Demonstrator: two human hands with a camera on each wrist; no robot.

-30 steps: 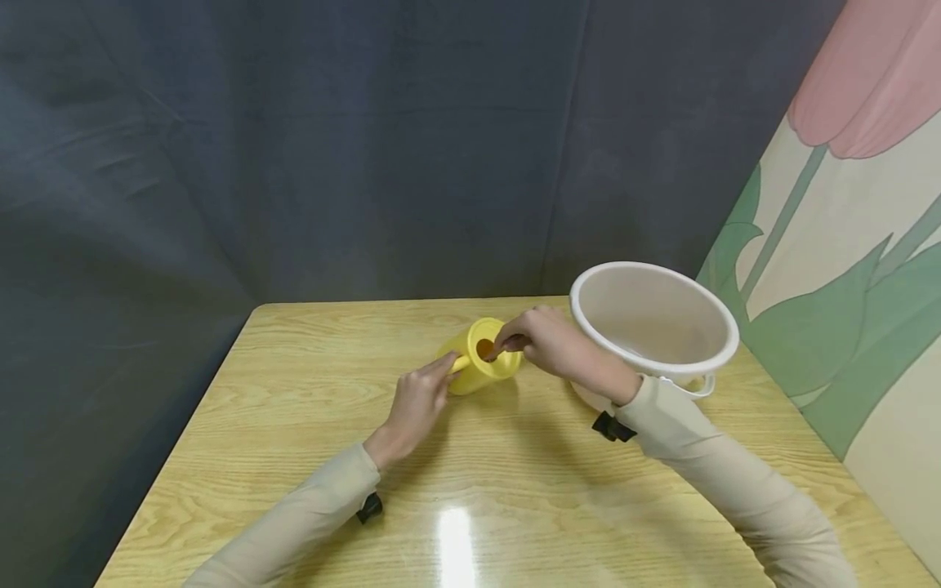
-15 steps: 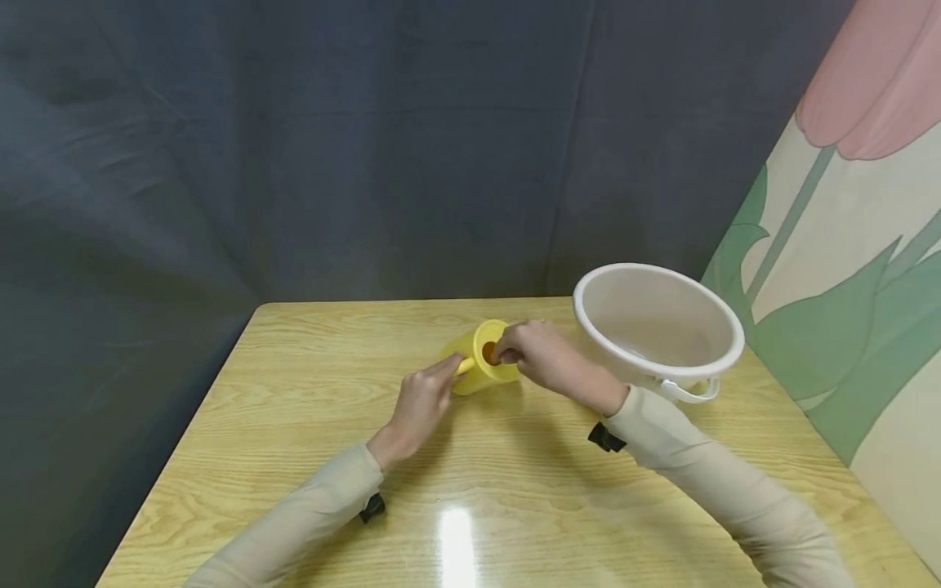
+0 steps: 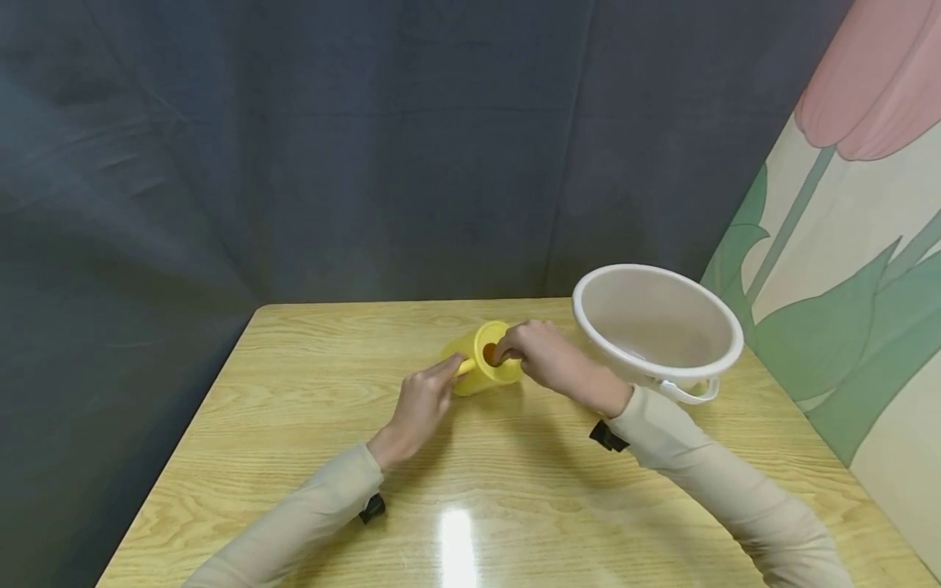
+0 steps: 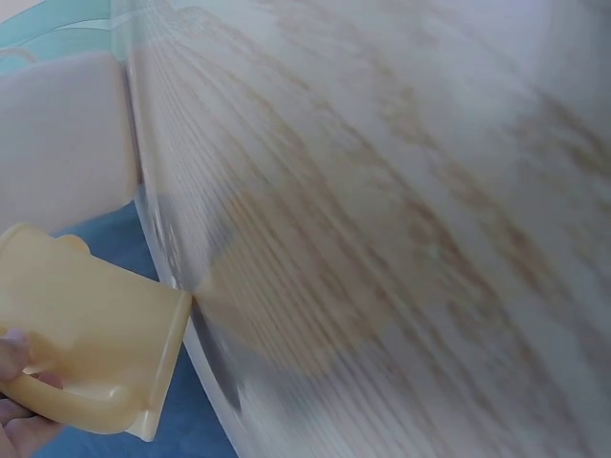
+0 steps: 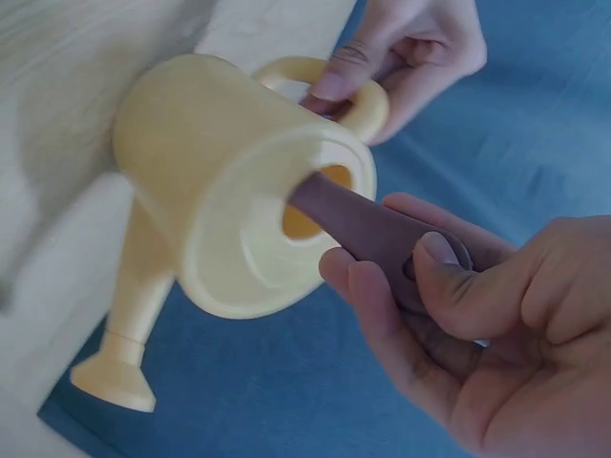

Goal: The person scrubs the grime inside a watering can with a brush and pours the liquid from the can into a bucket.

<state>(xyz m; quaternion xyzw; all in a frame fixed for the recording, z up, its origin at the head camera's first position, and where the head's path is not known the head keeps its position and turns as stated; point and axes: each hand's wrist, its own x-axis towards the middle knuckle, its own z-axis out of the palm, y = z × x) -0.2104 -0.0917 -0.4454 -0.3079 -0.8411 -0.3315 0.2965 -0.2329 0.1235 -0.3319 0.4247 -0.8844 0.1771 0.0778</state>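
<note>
I have the left hand [image 3: 421, 406] gripping the can [image 5: 186, 138] as the right hand [image 3: 547, 357] holds a tool [image 5: 368, 227] in its opening [image 5: 299, 224], a reach-in step next likely needing steadiness.

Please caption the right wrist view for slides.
Left hand grips a yellow, cylindrical watering can by its handle; right hand holds a brown, tapered tool at the opening.

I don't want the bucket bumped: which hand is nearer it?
Right. The right hand is just left of the white bucket, at the yellow watering can; the left hand sits farther left, gripping the can's handle.
</note>
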